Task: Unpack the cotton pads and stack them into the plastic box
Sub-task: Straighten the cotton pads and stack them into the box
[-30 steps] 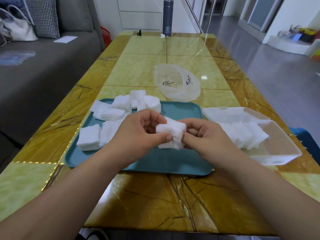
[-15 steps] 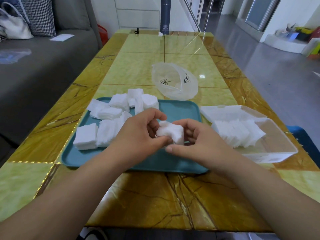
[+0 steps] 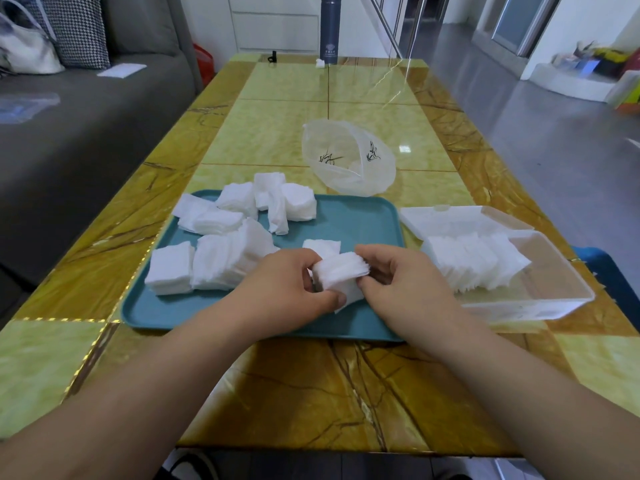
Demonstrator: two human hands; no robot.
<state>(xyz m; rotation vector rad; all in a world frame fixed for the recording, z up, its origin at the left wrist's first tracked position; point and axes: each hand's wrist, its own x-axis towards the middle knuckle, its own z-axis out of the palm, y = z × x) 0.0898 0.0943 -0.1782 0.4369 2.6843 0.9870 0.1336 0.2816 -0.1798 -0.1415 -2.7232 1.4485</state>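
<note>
Both hands hold one small stack of white cotton pads (image 3: 341,277) above the teal tray (image 3: 360,220). My left hand (image 3: 287,289) grips its left side, thumb under the stack. My right hand (image 3: 401,282) pinches its right side. Several loose piles of cotton pads (image 3: 221,247) lie on the tray's left half, and a single pad (image 3: 320,245) lies just behind my hands. To the right stands the clear plastic box (image 3: 550,271), with a row of pads (image 3: 474,263) leaning inside at its left end.
The box's clear lid (image 3: 450,218) lies behind it. An opened, crumpled plastic bag (image 3: 346,157) sits beyond the tray. A dark flask (image 3: 330,27) stands at the table's far end. A grey sofa (image 3: 69,133) runs along the left; a blue seat (image 3: 609,271) is at the right edge.
My hands have turned the stack so its edges fan toward the right, and a single pad now shows on the tray behind them. The view has tilted slightly.
</note>
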